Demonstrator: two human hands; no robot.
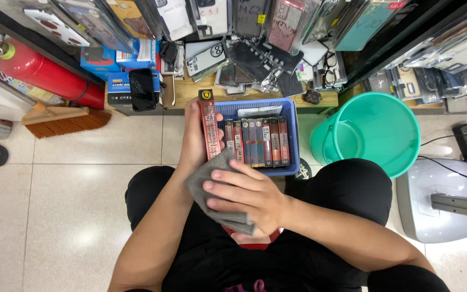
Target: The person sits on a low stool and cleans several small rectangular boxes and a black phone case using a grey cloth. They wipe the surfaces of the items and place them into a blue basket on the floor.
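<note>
A pale tiled floor (71, 178) is stretching out under a seated person in dark clothes, and ahead a crowded shop shelf (255, 92) is sagging with packaged phone cases, a red fire extinguisher (39, 70) and a broom (63, 120) lying off to the left. To the right a teal plastic bucket (371, 132) is standing open-mouthed beside a grey appliance base. Between the knees a blue plastic basket (293, 135) is sitting on the floor, holding a row of slim boxes (258, 141) standing on edge, packed side by side. The left hand (193, 143) is closing around one long, narrow red box (209, 130) — thumb on one side, fingers wrapped behind — holding it upright at the basket's left rim. The right hand (247, 197) is pressing a folded grey cloth (212, 189) against the box's lower end, fingers curled over the fabric. The box is looking light and stiff, likely thin card or plastic with a glossy, somewhat slippery skin, so a grip along its long edges near the middle is probably steadier than a pinch at one end. The cloth is appearing soft and limp — it is bunching wherever the fingers gather it.
</note>
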